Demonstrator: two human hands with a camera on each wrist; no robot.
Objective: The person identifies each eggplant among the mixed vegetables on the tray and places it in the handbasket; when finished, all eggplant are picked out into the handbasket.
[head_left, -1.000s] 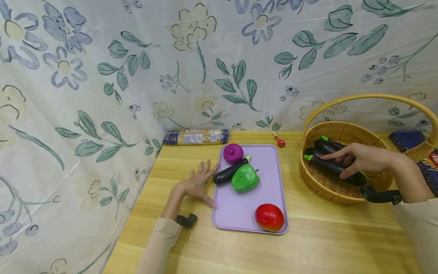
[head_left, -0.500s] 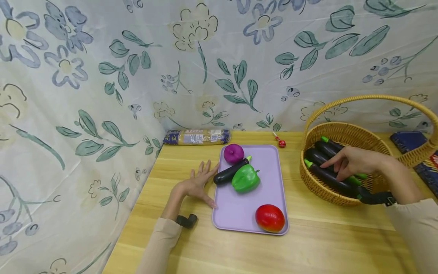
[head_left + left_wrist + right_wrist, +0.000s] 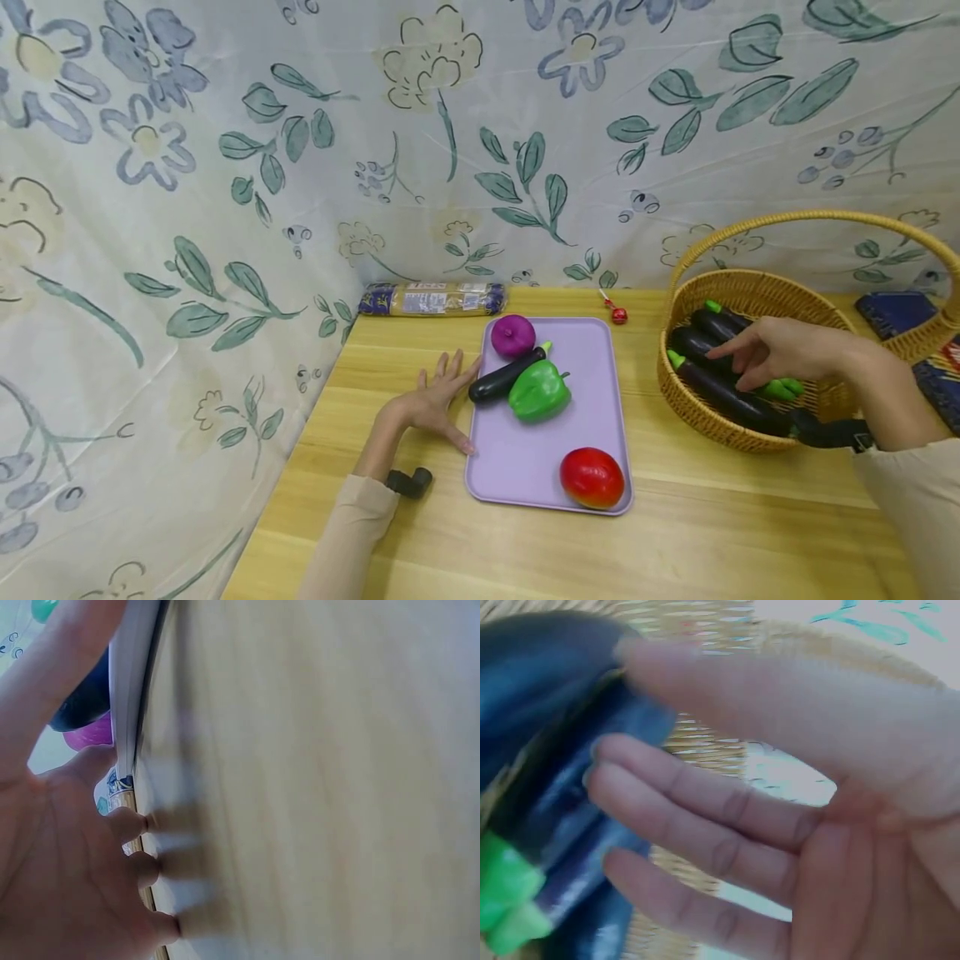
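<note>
My left hand [image 3: 431, 407] lies with spread fingers at the left edge of the lilac tray [image 3: 517, 462]; the left wrist view shows its fingertips right at the wooden table [image 3: 337, 780]. On the tray are a purple onion [image 3: 513, 336], a small eggplant [image 3: 504, 382], a green bell pepper [image 3: 539, 392] and a red mango-like fruit [image 3: 592, 478]. My right hand [image 3: 783, 352] reaches into the wicker basket [image 3: 705, 429], over several dark eggplants [image 3: 723, 396]. In the right wrist view its fingers are loosely extended, their tips close over the eggplants [image 3: 577, 795], gripping none.
A packaged roll in clear and blue wrap [image 3: 431, 300] lies along the table's back edge. Near it is a red lollipop [image 3: 618, 315]. The basket's tall handle [image 3: 813, 215] arches above the right forearm. Dark blue packets [image 3: 892, 312] lie right of the basket.
In the basket, the front eggplant has shifted toward the near rim, and green stems behind it now show. My right hand has moved slightly with it. My left hand stays put.
</note>
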